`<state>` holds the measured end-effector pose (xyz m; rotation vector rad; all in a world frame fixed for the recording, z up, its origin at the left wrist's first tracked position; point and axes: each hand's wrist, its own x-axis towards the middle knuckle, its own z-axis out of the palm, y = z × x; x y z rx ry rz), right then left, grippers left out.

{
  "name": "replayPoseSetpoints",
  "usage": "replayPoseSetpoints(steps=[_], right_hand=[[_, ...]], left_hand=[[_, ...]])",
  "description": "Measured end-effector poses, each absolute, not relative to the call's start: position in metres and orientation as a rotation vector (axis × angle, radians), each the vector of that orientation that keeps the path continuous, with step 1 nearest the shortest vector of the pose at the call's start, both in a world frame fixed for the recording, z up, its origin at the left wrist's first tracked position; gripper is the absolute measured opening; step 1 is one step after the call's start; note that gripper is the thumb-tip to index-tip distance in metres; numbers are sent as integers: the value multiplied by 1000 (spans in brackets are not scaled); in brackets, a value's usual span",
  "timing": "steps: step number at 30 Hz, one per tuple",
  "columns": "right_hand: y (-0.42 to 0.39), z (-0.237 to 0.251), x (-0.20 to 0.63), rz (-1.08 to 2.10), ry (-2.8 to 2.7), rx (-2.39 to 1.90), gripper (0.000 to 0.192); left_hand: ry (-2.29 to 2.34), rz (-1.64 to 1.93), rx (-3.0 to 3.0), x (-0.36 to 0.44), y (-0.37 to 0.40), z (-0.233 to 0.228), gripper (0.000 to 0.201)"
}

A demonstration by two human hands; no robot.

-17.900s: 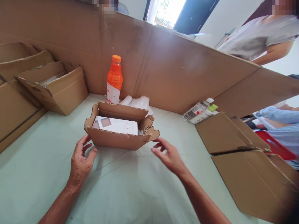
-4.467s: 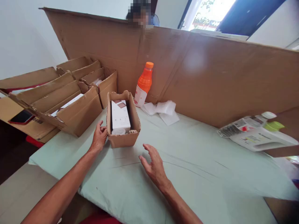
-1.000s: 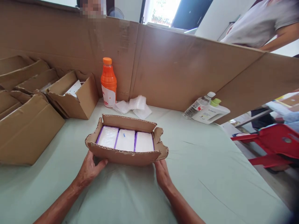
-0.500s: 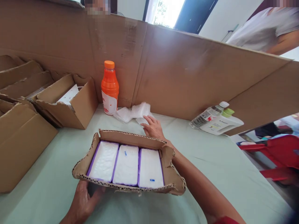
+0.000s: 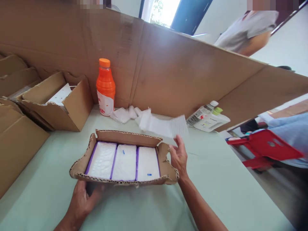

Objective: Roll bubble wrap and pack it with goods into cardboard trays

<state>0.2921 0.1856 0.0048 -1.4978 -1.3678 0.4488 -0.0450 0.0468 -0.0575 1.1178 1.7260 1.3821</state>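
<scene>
At the near left corner of the open carton (image 5: 128, 136), the left grip (image 5: 80, 201) is set below the front edge, thumb standing apart from fingers that pass out of sight behind the cardboard; whether they press on it cannot be told. The right grip (image 5: 179, 157) is at the carton's right end, beside the torn flap, fingers bent and pointing up. Its tips are at the lower edge of blurred bubble wrap (image 5: 160, 125); whether they pinch it cannot be told. The carton lies between the two grips, its top tilted toward the viewer, its corrugated edges ragged. Three white packs (image 5: 124, 164) with purple sides fill it in a row; the middle and right ones bear small blue marks.

Behind the carton, the bubble wrap is translucent and ridged. Left of it, an orange bottle (image 5: 106, 86) with a white label stands upright. At the right, a ribbed clear bottle (image 5: 201, 114) and a white jug (image 5: 211, 122) with a green cap lean at a slant. The tabletop (image 5: 204, 173) has a pale green covering, lightly creased. A creased brown cardboard panel (image 5: 178, 73) borders the far side. Cardboard boxes (image 5: 80, 106) stand at the left, one holding a white item (image 5: 60, 95). Beyond are a bright doorway (image 5: 163, 12), a person in a grey shirt (image 5: 247, 35), a red chair (image 5: 274, 146) and a light blue garment (image 5: 293, 131).
</scene>
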Motion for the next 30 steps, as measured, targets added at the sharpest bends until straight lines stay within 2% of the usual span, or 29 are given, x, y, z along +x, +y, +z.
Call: replayPoseSetpoints(steps=[5, 9, 13, 16, 23, 26, 30], right_hand=[[52, -20, 332, 748, -985, -1691, 73], [-3, -6, 348, 826, -836, -1686, 60], [5, 14, 341, 933, -1021, -1641, 45], [36, 21, 314, 1023, -1266, -1505, 41], [88, 16, 245, 1183, -1707, -1149, 67], [101, 7, 253, 1036, -1891, -1121, 62], [123, -12, 289, 520, -2131, -1366, 49]], left_hand=[[1692, 1357, 1078, -44, 44, -33, 54], [1768, 1327, 1092, -47, 43, -18, 50], [1823, 1251, 1126, -56, 44, -18, 57], [1805, 1220, 1146, -57, 41, -21, 61], [1797, 1315, 1066, -53, 24, -22, 66], [1880, 1319, 1060, -61, 27, -25, 60], [1898, 1312, 1029, -71, 35, -41, 64]])
